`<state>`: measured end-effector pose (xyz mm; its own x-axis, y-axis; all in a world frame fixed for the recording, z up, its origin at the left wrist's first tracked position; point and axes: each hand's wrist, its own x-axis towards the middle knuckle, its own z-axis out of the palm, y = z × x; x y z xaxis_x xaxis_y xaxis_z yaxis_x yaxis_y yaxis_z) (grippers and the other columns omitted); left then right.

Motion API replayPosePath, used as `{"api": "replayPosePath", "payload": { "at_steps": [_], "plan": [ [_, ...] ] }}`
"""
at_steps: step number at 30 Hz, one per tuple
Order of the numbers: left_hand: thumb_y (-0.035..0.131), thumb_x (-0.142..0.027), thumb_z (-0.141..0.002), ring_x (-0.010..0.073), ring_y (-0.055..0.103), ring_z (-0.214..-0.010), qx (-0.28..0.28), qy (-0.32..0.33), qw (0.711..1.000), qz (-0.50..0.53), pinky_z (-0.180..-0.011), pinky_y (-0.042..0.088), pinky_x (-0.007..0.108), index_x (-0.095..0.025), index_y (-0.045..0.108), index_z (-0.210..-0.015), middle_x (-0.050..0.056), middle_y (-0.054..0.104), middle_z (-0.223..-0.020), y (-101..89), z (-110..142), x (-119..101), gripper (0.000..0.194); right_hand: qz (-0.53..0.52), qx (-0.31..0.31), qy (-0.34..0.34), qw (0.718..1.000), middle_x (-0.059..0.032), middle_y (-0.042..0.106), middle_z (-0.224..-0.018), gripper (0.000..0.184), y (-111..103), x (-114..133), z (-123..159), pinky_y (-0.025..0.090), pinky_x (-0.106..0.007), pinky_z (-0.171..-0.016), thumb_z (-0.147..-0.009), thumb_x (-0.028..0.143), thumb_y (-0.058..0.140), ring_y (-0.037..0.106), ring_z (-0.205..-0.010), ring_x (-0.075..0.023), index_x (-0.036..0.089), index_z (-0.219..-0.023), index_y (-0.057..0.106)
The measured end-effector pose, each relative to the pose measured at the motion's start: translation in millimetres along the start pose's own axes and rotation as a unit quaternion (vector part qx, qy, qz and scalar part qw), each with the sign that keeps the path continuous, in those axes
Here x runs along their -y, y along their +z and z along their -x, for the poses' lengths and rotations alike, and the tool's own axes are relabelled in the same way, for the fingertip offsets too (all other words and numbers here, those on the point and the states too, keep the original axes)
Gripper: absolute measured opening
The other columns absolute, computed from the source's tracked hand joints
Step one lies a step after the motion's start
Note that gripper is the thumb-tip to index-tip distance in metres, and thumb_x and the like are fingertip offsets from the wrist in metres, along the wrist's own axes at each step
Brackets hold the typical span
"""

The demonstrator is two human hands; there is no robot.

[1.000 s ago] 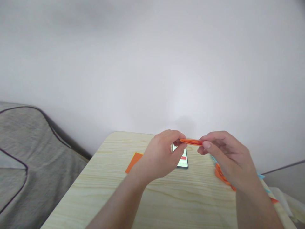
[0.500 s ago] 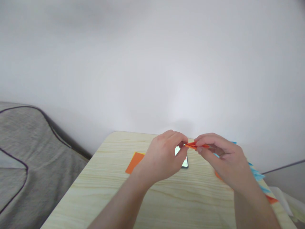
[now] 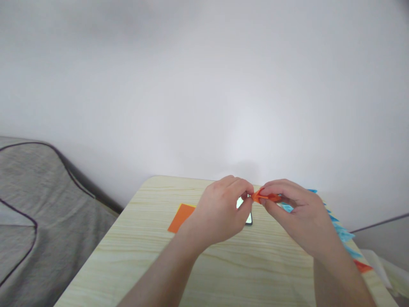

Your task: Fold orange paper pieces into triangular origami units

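My left hand [image 3: 224, 209] and right hand [image 3: 300, 211] pinch the small folded orange paper piece [image 3: 258, 196] in narrow grips, lower frame, right of centre. They sit closer together than a second ago.

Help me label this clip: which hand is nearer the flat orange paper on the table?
Left. The left hand is just right of the flat orange paper, partly hiding it; the right hand is farther right, past the smartphone. Both pinch the folded orange paper.

Left fingers [image 3: 243, 186], right fingers [image 3: 281, 187] pinch orange piece [image 3: 257, 196], probably folded paper.
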<state>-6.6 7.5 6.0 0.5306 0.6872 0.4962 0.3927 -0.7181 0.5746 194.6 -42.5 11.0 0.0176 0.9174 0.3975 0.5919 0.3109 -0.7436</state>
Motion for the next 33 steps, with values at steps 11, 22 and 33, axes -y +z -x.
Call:
{"api": "replayPosePath", "payload": {
  "at_steps": [11, 22, 33],
  "plan": [
    [0.060, -0.019, -0.096, 0.0167, 0.063, -0.092, 0.003, -0.001, 1.000, 0.003, -0.082, 0.046, 0.031, -0.023, 0.067, -0.100, -0.001, 0.071, -0.096, -0.7, -0.5, 0.7, 0.009, -0.016, -0.005, 0.054, 0.998, 0.0004, 0.078, -0.103, 0.010, -1.7, -0.2, 0.8, 0.057, -0.032, -0.080, -0.091, 0.026, 0.070, 0.073, -0.090, -0.0197, 0.031, -0.096, 0.077],
    [0.061, -0.018, -0.094, 0.0157, 0.065, -0.090, -0.028, 0.000, 0.999, 0.026, -0.081, 0.049, 0.031, -0.025, 0.065, -0.112, -0.001, 0.071, -0.095, 0.4, 1.2, 0.0, 0.020, -0.036, -0.008, 0.064, 0.997, 0.0011, 0.079, -0.100, 0.020, -4.2, 5.9, 3.3, 0.060, -0.030, -0.074, -0.088, 0.019, 0.068, 0.074, -0.084, -0.0193, 0.032, -0.100, 0.077],
    [0.057, -0.014, -0.098, 0.0155, 0.063, -0.084, -0.047, 0.094, 0.993, 0.048, -0.076, 0.049, 0.030, -0.024, 0.068, -0.105, 0.001, 0.071, -0.090, -4.7, 0.3, -1.5, 0.017, -0.118, -0.026, 0.068, 0.990, -0.0027, 0.076, -0.107, 0.016, -2.4, 1.8, 3.6, 0.060, -0.033, -0.081, -0.089, 0.025, 0.074, 0.073, -0.094, -0.0209, 0.029, -0.104, 0.074]
  ]
}}
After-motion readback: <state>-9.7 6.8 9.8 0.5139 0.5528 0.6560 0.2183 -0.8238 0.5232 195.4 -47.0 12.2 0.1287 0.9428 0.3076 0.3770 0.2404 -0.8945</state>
